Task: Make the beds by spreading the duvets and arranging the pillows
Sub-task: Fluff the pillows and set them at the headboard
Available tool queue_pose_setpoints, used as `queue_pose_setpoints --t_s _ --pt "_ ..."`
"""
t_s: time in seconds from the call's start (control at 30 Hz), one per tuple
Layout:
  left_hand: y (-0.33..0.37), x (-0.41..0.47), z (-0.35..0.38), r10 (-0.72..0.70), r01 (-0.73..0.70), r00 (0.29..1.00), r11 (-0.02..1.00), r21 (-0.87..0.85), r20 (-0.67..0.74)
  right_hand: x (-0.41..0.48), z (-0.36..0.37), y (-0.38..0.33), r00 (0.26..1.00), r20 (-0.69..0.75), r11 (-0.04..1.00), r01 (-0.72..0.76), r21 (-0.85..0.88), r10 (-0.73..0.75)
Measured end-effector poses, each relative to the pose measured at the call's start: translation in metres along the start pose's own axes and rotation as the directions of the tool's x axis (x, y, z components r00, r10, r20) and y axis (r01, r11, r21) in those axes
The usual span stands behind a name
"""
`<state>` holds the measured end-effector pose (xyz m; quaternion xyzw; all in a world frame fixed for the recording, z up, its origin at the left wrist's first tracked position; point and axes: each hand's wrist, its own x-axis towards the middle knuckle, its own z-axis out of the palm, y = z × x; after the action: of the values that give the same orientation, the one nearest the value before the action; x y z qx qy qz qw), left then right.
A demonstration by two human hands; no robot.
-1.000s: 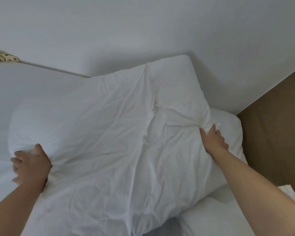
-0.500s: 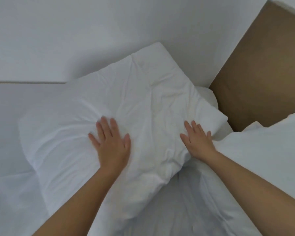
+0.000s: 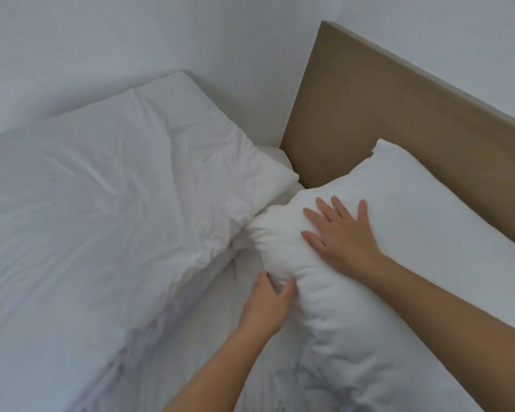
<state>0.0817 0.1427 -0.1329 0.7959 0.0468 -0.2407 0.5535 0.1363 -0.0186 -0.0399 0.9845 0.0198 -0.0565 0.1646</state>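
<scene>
Pillow (image 3: 428, 221) lies against the brown headboard (image 3: 399, 114), one end just beside a second pillow (image 3: 116, 203), with right hand (image 3: 344, 236) pressed flat on top, fingers spread, and left hand (image 3: 265, 301) pinching that bunched end between thumb and curled fingers.

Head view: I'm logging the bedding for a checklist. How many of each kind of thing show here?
Pillows: 2, the left pillow and the right pillow
Hands: 2, the left hand gripping the right pillow's end, the right hand flat on it
Headboard: 1
Total: 5
</scene>
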Motion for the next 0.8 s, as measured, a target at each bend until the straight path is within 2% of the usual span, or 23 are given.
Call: queue_pose_setpoints --t_s 0.07,0.1,0.17,0.2,0.27,0.33,0.43,0.5,0.53,0.6,0.67,0.73,0.8 --pt "0.009 -0.002 0.016 -0.189 0.247 0.961 0.914 -0.323 0.201 -0.009 0.002 0.018 0.996 -0.022 0.997 -0.081 0.005 0.081" --pt "0.013 -0.004 0.023 -0.219 0.326 0.934 0.845 -0.424 0.281 -0.013 0.003 0.028 0.992 -0.020 0.993 -0.121 0.007 0.122" --pt "0.023 -0.009 0.035 -0.199 0.371 0.916 0.752 -0.545 0.350 -0.022 0.005 0.048 0.979 -0.015 0.979 -0.201 0.018 0.202" --pt "0.030 -0.013 0.040 -0.182 0.357 0.922 0.739 -0.571 0.341 -0.026 0.004 0.056 0.974 -0.005 0.973 -0.228 0.021 0.228" --pt "0.046 -0.019 0.049 -0.139 0.281 0.953 0.740 -0.611 0.270 -0.034 0.001 0.071 0.967 0.018 0.967 -0.253 0.021 0.253" --pt "0.064 -0.021 0.053 -0.043 0.143 0.984 0.761 -0.633 0.171 -0.041 -0.001 0.085 0.963 0.035 0.962 -0.269 0.044 0.268" --pt "0.082 -0.026 0.053 0.046 -0.018 0.999 0.777 -0.629 0.028 -0.050 -0.007 0.115 0.938 0.069 0.930 -0.347 0.123 0.341" --pt "0.081 -0.034 0.055 0.014 -0.004 1.000 0.734 -0.679 0.010 -0.061 -0.006 0.140 0.903 0.101 0.893 -0.429 0.138 0.418" --pt "0.076 -0.041 0.059 -0.045 0.050 0.999 0.717 -0.696 0.025 -0.070 -0.003 0.154 0.876 0.112 0.865 -0.481 0.143 0.468" --pt "0.061 -0.058 0.070 -0.178 0.201 0.979 0.721 -0.663 0.103 -0.092 0.003 0.181 0.817 0.149 0.790 -0.577 0.207 0.558" --pt "0.045 -0.078 0.084 -0.200 0.271 0.962 0.739 -0.617 0.184 -0.114 0.008 0.202 0.778 0.194 0.720 -0.628 0.296 0.598" --pt "0.037 -0.096 0.093 -0.183 0.268 0.962 0.767 -0.583 0.202 -0.131 0.013 0.212 0.757 0.225 0.682 -0.651 0.333 0.613" --pt "0.036 -0.098 0.094 -0.113 0.159 0.987 0.812 -0.561 0.116 -0.137 0.017 0.213 0.758 0.229 0.669 -0.649 0.361 0.611"
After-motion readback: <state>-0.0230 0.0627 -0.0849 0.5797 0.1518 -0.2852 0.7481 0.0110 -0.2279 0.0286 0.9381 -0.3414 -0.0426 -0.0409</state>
